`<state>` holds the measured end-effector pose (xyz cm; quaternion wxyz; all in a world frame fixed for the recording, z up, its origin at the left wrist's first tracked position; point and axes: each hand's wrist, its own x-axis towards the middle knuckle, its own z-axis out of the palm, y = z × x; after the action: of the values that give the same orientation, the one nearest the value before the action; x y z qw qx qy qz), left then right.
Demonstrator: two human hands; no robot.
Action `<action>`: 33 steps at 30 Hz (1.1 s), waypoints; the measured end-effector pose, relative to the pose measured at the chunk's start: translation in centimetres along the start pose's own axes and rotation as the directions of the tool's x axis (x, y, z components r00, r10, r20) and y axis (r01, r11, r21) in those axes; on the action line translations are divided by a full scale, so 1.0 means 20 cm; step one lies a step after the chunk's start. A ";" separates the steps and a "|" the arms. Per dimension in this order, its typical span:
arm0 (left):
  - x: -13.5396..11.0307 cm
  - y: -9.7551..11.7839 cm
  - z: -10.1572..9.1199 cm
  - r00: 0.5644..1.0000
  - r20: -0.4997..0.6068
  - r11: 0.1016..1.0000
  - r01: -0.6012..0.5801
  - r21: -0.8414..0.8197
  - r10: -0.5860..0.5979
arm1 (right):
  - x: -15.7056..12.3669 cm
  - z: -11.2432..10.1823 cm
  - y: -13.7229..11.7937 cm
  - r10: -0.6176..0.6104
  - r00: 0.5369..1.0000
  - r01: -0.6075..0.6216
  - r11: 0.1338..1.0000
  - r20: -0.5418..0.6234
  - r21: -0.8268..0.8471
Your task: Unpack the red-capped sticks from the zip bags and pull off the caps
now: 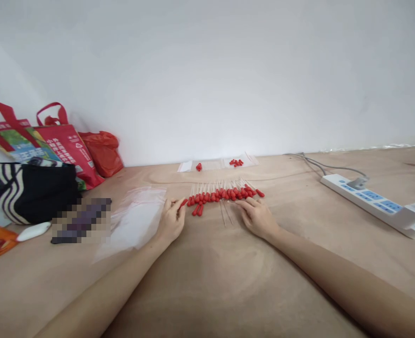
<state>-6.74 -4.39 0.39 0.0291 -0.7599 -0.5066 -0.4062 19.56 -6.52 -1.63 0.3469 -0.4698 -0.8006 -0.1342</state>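
Observation:
A row of small tools with red teardrop-shaped handles (221,194) lies across the wooden table, most of their thin pale shafts pointing away from me. Two red handles (197,209) lie just in front of the row, and thin shafts (226,215) stick out toward me near its middle. At the left end, my left hand (172,219) is closed with a red handle (184,203) at its fingertips. My right hand (258,217) rests at the row's right side, fingers stretched toward the shafts; its fingertips are close to the handles, and contact is unclear.
Clear plastic bags (137,218) lie left of my left hand. Behind the row are small bags (212,164) with red handles. A power strip (365,199) stands right; shopping bags (69,150), a black bag (45,190) and a white oval object (34,231) are left.

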 end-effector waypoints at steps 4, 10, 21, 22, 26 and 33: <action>0.00 0.00 0.00 0.984 0.128 0.987 0.133 -0.086 -0.122 | -0.01 0.00 0.02 0.056 0.998 -0.059 0.997 0.042 0.053; 0.01 0.03 0.01 0.943 0.215 0.930 0.298 -0.216 -0.252 | 0.02 0.01 -0.01 0.092 0.994 -0.093 0.996 0.056 0.014; 0.01 0.03 0.01 0.885 0.315 0.834 0.440 -0.332 -0.342 | 0.05 -0.02 -0.10 0.127 0.981 -0.141 0.986 0.145 0.089; 0.01 0.03 0.01 0.888 0.319 0.844 0.430 -0.320 -0.331 | 0.04 -0.02 -0.09 0.130 0.981 -0.146 0.983 0.147 0.108; 0.01 0.05 0.00 0.903 0.308 0.876 0.389 -0.286 -0.301 | 0.04 -0.01 -0.08 0.138 0.980 -0.162 0.973 0.145 0.162; 0.00 0.04 -0.02 0.925 0.269 0.953 0.295 -0.067 -0.267 | 0.04 -0.01 -0.06 0.103 0.982 -0.140 0.960 0.161 0.241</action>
<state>-6.26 -4.87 0.96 -0.1358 -0.7261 -0.5874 -0.3306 18.29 -6.77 -0.92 0.3513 -0.4790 -0.8041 0.0247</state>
